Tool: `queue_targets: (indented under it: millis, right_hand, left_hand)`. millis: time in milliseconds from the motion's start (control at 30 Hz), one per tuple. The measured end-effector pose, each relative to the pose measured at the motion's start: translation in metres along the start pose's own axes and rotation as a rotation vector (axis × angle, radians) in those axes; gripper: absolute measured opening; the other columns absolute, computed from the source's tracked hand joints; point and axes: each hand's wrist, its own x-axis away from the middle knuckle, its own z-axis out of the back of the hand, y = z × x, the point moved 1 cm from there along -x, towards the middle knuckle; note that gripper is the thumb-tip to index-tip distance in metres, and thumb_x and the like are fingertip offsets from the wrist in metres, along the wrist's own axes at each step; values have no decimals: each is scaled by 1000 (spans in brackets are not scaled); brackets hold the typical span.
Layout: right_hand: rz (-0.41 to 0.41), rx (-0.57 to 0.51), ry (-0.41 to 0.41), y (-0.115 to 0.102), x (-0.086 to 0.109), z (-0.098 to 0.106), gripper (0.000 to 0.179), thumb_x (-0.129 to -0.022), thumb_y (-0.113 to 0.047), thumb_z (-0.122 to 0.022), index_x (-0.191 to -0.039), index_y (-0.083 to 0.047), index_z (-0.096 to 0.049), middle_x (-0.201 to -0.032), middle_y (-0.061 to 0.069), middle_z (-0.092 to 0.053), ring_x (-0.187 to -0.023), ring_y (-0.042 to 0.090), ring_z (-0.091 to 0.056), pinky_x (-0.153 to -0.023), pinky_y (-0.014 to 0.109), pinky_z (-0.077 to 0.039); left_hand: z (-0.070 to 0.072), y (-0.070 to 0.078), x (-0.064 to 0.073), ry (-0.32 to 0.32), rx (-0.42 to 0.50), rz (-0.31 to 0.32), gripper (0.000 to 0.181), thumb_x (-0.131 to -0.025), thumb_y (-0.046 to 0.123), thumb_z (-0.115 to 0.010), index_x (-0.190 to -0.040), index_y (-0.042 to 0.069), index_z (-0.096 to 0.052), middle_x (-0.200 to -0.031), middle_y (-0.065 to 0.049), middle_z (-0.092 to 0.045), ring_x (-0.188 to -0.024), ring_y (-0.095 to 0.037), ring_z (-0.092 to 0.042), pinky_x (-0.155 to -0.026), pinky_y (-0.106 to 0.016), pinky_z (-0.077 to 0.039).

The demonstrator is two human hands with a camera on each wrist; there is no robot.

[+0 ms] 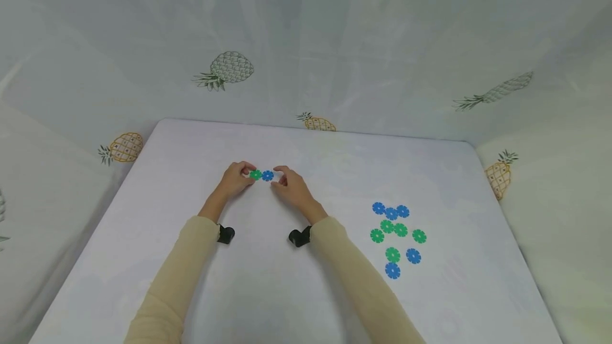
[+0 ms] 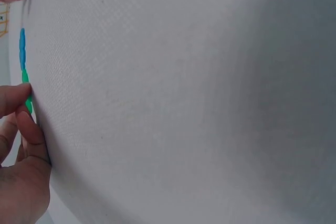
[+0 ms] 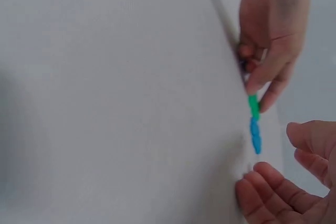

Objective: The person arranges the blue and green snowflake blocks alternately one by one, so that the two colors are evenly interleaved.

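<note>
My left hand (image 1: 234, 179) pinches a green notched plastic disc (image 1: 255, 174) between thumb and fingers, near the far middle of the table. A blue notched disc (image 1: 268, 175) sits edge to edge with it on the right; in the left wrist view the blue disc (image 2: 22, 48) and green disc (image 2: 27, 98) line up end to end and look joined. Just right of the blue disc is my right hand (image 1: 293, 189), thumb and fingers parted. In the right wrist view a gap shows between the right hand (image 3: 294, 187) and the blue disc (image 3: 255, 136).
On the right of the white-covered table (image 1: 268, 291) lie several loose discs, among them a green disc (image 1: 419, 236) and a blue disc (image 1: 413, 256). A pineapple-print cloth (image 1: 363, 68) hangs behind the table's far edge. Each wrist bears a black camera (image 1: 299, 237).
</note>
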Motion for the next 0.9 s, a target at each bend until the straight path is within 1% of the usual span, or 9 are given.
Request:
queue_targets:
  millis: [67,133,233,333,433,500,667,800,900]
  right_hand:
    - [20,-74,4,4,9,5,42,-91,-22,-58,-131,-13,-49,-93,5,-59,-84,15,-54,-76,26,-46]
    - [36,-136,13,5,21,11,40,-91,-19,-57,-129,-11,-50,-98,9,-61,-90,19,-57,-80,31,-48]
    - [64,-177,41,7,39,21,37,-91,-17,-57,-127,-8,-52,-101,11,-62,-93,22,-59,-84,34,-49]
    - [69,-165,72,9,57,31,34,-92,-18,-56,-124,-7,-54,-101,9,-62,-95,21,-59,-87,37,-49]
    - [55,-142,99,13,73,41,32,-92,-19,-57,-122,-8,-57,-102,7,-63,-97,19,-58,-89,37,-48]
    - [45,-127,114,15,83,48,32,-91,-20,-59,-121,-8,-57,-105,8,-63,-99,20,-58,-90,38,-47]
    - [-7,-91,163,22,108,66,32,-89,-20,-62,-119,-10,-58,-112,8,-63,-103,22,-57,-93,42,-46]
    - [-61,-57,195,33,124,79,33,-88,-22,-63,-119,-11,-59,-115,6,-62,-104,22,-56,-94,43,-45]
    - [-103,-48,219,42,135,88,33,-88,-22,-63,-119,-10,-59,-116,7,-61,-106,24,-55,-95,44,-44]
  left_hand:
    - [0,-1,0,-1,2,2,33,-86,10,-61,-118,3,-56,-100,-13,-45,-89,-24,-42,-77,-34,-36]
    - [0,0,1,-4,7,-1,33,-87,10,-61,-119,2,-56,-100,-13,-45,-89,-25,-42,-77,-34,-36]
    - [1,0,3,-9,15,-4,34,-87,9,-61,-119,1,-55,-101,-14,-44,-90,-25,-41,-78,-34,-36]
    - [3,2,4,-14,19,-5,34,-87,8,-60,-120,1,-55,-102,-14,-44,-91,-25,-42,-78,-35,-37]
    - [3,3,5,-12,19,-7,34,-87,8,-60,-119,0,-55,-102,-15,-44,-90,-26,-42,-78,-35,-37]
    - [4,4,6,-10,13,-9,33,-87,8,-60,-119,1,-55,-102,-15,-44,-90,-25,-42,-78,-35,-37]
    - [4,4,6,-6,9,-17,34,-87,8,-60,-119,0,-55,-100,-15,-44,-90,-26,-41,-78,-35,-37]
    - [2,3,6,-6,-3,-24,33,-87,8,-60,-119,0,-55,-99,-14,-43,-89,-25,-41,-77,-35,-37]
    - [2,3,6,-4,-7,-23,33,-87,8,-60,-118,0,-55,-98,-14,-43,-89,-25,-41,-77,-34,-37]
